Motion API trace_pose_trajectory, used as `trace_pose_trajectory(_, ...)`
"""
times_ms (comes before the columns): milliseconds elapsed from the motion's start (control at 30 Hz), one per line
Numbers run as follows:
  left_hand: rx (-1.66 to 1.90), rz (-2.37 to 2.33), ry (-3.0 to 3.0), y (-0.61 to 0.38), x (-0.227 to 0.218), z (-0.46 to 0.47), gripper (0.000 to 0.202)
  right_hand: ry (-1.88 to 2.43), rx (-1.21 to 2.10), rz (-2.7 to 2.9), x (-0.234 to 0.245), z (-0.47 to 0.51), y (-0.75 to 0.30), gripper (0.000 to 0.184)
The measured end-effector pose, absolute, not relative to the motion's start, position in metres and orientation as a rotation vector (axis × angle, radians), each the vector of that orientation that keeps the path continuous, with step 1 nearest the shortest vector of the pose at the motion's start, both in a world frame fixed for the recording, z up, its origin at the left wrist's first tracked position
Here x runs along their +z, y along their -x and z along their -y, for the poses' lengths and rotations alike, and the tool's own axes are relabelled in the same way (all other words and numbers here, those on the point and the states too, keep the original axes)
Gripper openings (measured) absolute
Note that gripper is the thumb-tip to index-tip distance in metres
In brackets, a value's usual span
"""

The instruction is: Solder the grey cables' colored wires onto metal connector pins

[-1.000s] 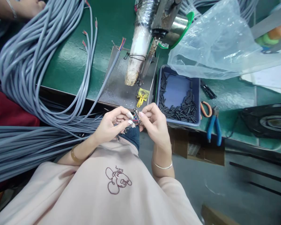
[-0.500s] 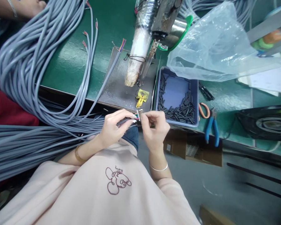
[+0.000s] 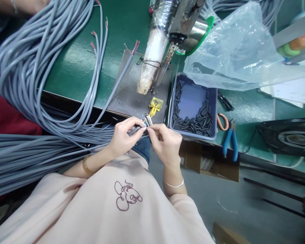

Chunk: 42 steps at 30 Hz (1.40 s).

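Observation:
My left hand (image 3: 127, 135) is closed, pinching the end of a grey cable (image 3: 134, 131) between thumb and fingers. Thin coloured wires come out of that end and run to a small metal multi-pin connector (image 3: 148, 119). From the other side my right hand (image 3: 165, 139) is closed too, thumb and forefinger pinched at the connector's lower end; its fingertips partly hide the wires. Just beyond the connector, a yellow clip (image 3: 155, 105) lies on the dark work plate (image 3: 124, 98). Above the plate hangs a white wrapped tube (image 3: 151, 57) beside a metal guide (image 3: 165, 67).
Right of the plate stands a blue bin (image 3: 215, 112) of short black tubes. Orange-handled tool (image 3: 223, 122), blue pliers (image 3: 230, 140), a plastic bag (image 3: 234, 51) and a black fan (image 3: 289, 137) lie farther right. Grey cable bundles (image 3: 40, 61) fill the left, with another person's arm (image 3: 27, 5) behind.
The connector has tilted and shifted slightly left. My right hand has moved left, its fingertips now lower on the connector and closer to my left fingers. The view has shifted slightly.

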<state>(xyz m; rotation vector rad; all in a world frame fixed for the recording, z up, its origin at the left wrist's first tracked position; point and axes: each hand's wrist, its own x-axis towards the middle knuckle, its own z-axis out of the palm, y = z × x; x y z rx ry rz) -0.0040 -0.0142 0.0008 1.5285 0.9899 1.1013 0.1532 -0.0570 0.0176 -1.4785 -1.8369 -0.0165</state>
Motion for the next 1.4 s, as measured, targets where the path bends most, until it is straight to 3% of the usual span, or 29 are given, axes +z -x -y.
trace_pose_trajectory(167,1.02,-0.975,-1.155,0.005,-0.005,0.003,0.018,1.376,-0.098,1.327,0.013,0.059,-0.156,0.009)
trace_pose_trajectory(233,0.962,-0.929,-1.033,0.007,-0.005,-0.002,0.023,1.311,-0.062,1.248,0.011,0.06,-0.157,0.015)
trace_pose_trajectory(333,0.948,-0.885,-0.959,0.007,-0.003,-0.008,0.027,1.351,-0.075,1.423,0.007,0.059,-0.156,0.022)
trace_pose_trajectory(500,0.93,-0.865,-0.974,0.005,0.003,-0.014,0.026,1.362,-0.093,1.753,0.002,0.05,-0.149,0.012)
trace_pose_trajectory(933,1.133,-0.948,-1.231,-0.007,0.01,-0.032,0.016,1.35,-0.074,1.65,0.007,0.029,-0.145,0.015)
trace_pose_trajectory(1400,1.01,-0.876,-1.096,-0.003,0.019,-0.044,0.025,1.331,-0.125,1.654,0.01,0.022,-0.145,0.015)
